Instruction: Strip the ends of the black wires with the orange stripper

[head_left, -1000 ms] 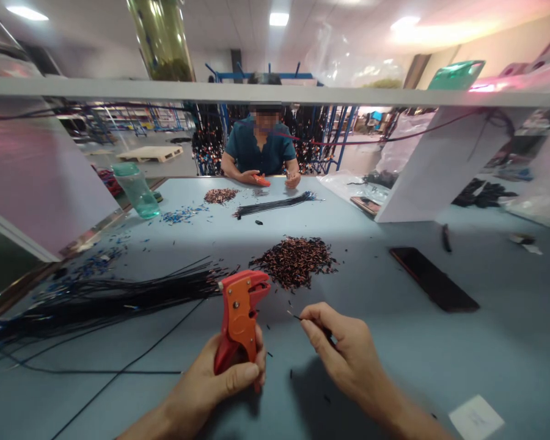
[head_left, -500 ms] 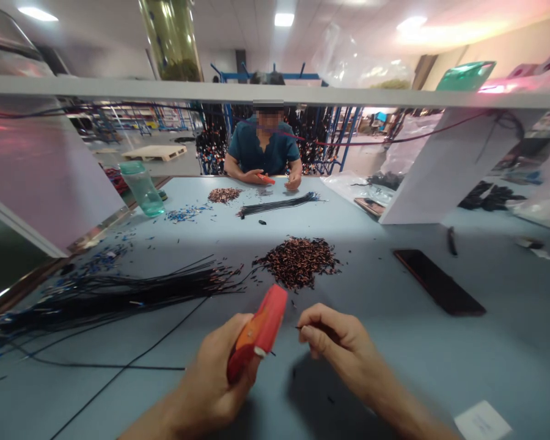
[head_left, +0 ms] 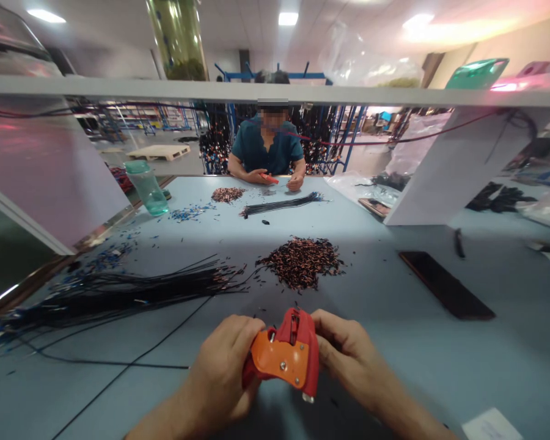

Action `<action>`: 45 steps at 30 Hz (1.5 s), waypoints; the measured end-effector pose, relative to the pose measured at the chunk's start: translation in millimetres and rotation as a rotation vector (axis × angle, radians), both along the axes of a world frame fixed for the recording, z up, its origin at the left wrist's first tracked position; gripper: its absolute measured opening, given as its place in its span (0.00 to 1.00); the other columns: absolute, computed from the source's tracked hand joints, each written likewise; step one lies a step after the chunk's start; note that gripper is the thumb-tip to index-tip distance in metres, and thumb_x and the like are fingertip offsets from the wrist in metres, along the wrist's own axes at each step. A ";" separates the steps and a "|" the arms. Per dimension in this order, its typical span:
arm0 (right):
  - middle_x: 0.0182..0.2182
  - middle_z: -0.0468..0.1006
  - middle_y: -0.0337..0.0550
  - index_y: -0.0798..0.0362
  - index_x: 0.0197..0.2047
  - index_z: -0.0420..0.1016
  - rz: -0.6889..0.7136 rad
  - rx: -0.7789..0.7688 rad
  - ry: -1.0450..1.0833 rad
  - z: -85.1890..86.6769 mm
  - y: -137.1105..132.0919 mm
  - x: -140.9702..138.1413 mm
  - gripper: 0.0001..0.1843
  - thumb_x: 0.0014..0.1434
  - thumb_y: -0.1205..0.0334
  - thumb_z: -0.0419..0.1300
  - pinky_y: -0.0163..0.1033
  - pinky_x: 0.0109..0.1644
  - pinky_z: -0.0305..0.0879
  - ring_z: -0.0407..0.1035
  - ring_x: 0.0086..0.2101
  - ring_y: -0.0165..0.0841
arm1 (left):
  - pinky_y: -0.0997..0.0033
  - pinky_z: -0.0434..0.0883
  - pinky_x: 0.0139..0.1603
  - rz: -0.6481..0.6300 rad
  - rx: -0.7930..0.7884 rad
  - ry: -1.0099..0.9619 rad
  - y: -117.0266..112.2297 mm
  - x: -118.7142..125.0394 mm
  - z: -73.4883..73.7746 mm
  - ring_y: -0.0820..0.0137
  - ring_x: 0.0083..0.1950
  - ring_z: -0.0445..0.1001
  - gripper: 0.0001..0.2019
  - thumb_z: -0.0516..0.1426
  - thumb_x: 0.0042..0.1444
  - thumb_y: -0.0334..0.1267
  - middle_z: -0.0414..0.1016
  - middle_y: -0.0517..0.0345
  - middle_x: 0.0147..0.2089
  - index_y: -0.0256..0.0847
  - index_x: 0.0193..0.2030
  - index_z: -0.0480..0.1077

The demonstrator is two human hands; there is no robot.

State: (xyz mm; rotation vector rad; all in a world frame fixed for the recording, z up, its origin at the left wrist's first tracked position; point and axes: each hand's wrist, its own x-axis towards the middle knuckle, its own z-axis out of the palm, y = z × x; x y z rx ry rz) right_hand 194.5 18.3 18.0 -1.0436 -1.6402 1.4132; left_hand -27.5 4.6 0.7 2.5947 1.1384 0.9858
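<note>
My left hand (head_left: 224, 366) is wrapped round a red and orange wire stripper (head_left: 282, 360), its head turned to the right. Close against the right side of that head is my right hand (head_left: 341, 348), fingers pinched together. The thin black wire in that pinch is hidden behind the tool now; its tip showed half a second ago. Beyond both hands lies a pile of short black and copper-coloured wire offcuts (head_left: 302, 263). To the left rests a long bundle of black wires (head_left: 142, 293), with a loose black wire (head_left: 151, 348) running near my left forearm.
A black phone (head_left: 444, 284) lies at the right, with a white paper (head_left: 492, 425) nearer me. A green bottle (head_left: 147, 188) stands at the far left. Across the table a co-worker (head_left: 266, 146) holds a red tool. A white shelf (head_left: 348, 93) spans above.
My left hand has turned the wire stripper so its orange side faces me and its head points right. My right hand has come up against it; the gap between them has closed.
</note>
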 end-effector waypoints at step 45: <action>0.20 0.60 0.30 0.52 0.25 0.62 0.076 -0.108 0.082 -0.3 -12.5 -17.6 0.06 0.51 0.65 0.57 0.31 0.26 0.53 0.51 0.22 0.25 | 0.68 0.60 0.25 0.057 0.316 0.174 -4.3 8.6 0.5 0.67 0.24 0.62 0.08 0.45 0.55 0.28 0.68 0.56 0.24 0.39 0.38 0.63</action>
